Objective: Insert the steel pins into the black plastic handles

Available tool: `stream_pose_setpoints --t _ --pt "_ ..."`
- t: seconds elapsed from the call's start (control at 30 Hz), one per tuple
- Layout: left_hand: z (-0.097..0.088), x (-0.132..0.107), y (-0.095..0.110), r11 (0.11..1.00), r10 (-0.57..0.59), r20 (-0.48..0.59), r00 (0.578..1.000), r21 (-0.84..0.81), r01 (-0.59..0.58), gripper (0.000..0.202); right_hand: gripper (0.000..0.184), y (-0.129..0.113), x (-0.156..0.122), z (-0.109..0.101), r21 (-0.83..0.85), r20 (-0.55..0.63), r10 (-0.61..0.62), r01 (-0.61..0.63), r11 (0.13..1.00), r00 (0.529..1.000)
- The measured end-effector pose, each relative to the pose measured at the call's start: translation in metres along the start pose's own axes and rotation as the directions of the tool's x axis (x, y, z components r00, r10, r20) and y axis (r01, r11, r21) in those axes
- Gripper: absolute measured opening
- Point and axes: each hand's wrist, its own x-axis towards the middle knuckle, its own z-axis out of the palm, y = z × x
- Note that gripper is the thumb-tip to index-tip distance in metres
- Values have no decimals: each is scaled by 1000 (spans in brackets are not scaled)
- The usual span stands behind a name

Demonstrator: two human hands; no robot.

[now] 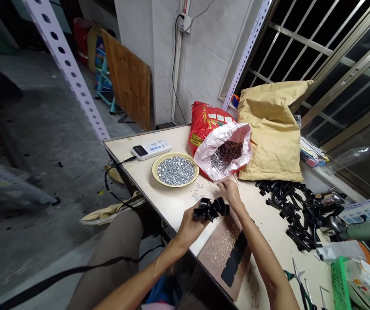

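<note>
Both forearms come up from the lower edge of the view. The left hand (188, 226) is closed around a row of black plastic clips (211, 208), held just above the near edge of the desk (168, 206). Just beyond the clips, the right hand (232, 191) rests palm down, its fingers bent to the desk top and drawn close together; whether they pinch anything cannot be made out. Under the right wrist lies a speckled brown board (220, 254). A few loose silver bits (198, 194) lie just left of the hands, and behind them sits a yellow plate (155, 168) heaped with more. Right behind the right hand, a pink plastic bag (211, 148) of nails gapes open, with a red bag (204, 122) and a brown paper sack (270, 133) beyond it. Farther right, a loose heap of black clips (294, 211) spreads over the desk.
</note>
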Motion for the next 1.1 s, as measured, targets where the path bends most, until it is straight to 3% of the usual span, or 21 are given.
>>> stream_pose_setpoints --t 0.1,0.2,0.33,0.4,0.47,0.53,0.63,0.73,0.87,1.1 --pt "1 2 1 995 -34 34 999 -89 37 16 17 1 11 27 -69 25 58 -56 996 998" --pt "-1 9 2 987 -109 14 994 -118 110 16 16 3 10 38 -67 0 63 -63 996 998" --pt "-6 17 7 901 -252 57 966 -351 256 31 15 13 -3 16 3 -92 73 -74 997 993" --pt "-4 17 9 836 -331 118 936 -423 349 35 26 14 -14 -6 203 -184 74 -36 979 980" --pt "1 14 10 822 -367 151 918 -410 396 34 40 7 -28 -28 511 -283 81 78 856 956" --pt "9 10 11 847 -355 149 923 -366 385 30 51 -6 -44 -46 727 -332 83 199 657 940" --pt "20 4 13 904 -313 125 941 -265 336 22 59 -27 -62 -57 810 -287 10 237 537 958" --pt "23 0 13 937 -278 120 953 -184 297 21 55 -35 -72 -54 793 -255 -34 229 564 966" --pt "22 -1 11 947 -256 102 961 -174 271 23 47 -34 -75 -46 724 -317 -36 267 636 948" --pt "21 -4 15 936 -257 146 955 -208 283 21 22 -32 -82 -41 737 -281 -85 271 619 956"
